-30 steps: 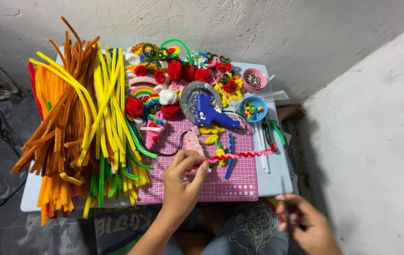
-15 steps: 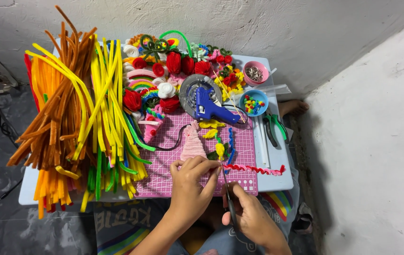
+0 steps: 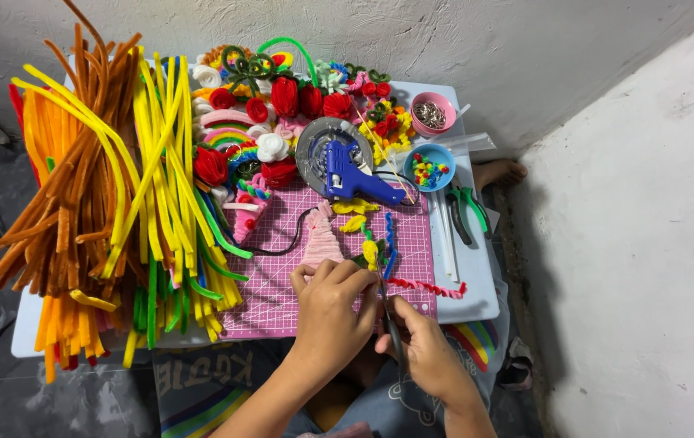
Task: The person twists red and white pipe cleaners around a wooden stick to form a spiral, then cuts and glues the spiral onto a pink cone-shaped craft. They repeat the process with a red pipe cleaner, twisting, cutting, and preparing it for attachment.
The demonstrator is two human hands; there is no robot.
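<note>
Landmark: pink cutting mat (image 3: 282, 300) on the small white desk (image 3: 476, 284).

- Left of the mat: big heap of pipe cleaners (image 3: 103, 211), orange, brown, yellow and green, overhanging the desk's front edge.
- Behind the mat, along the wall: pile of finished pipe-cleaner flowers (image 3: 286, 97), red, white and rainbow pieces.
- On the mat's back edge: blue glue gun (image 3: 351, 174) lying on a round grey disc, black cord looping across the mat.
- Right of the mat: blue bowl (image 3: 429, 168) of coloured beads, pink bowl (image 3: 433, 113) of metal rings behind it, green-handled pliers (image 3: 464, 211) just beside the mat.
- Mat centre: pink cone-shaped pipe-cleaner piece (image 3: 322, 239), upright-ish, just behind the left hand.
- Front right corner of the mat: red pipe cleaner (image 3: 428, 286), twisted, lying across the mat edge onto the desk.
- Left hand (image 3: 332, 312) over the mat's front edge, fingers (image 3: 347, 276) curled shut, pinching a small yellow-green stem piece (image 3: 371, 255) at its lower end.
- Right hand (image 3: 428, 353) just off the mat's front right corner, touching the left hand; fingers closed around thin dark scissors (image 3: 394, 328), blades pointing up toward the stem piece. Can't tell if the blades are open.
</note>
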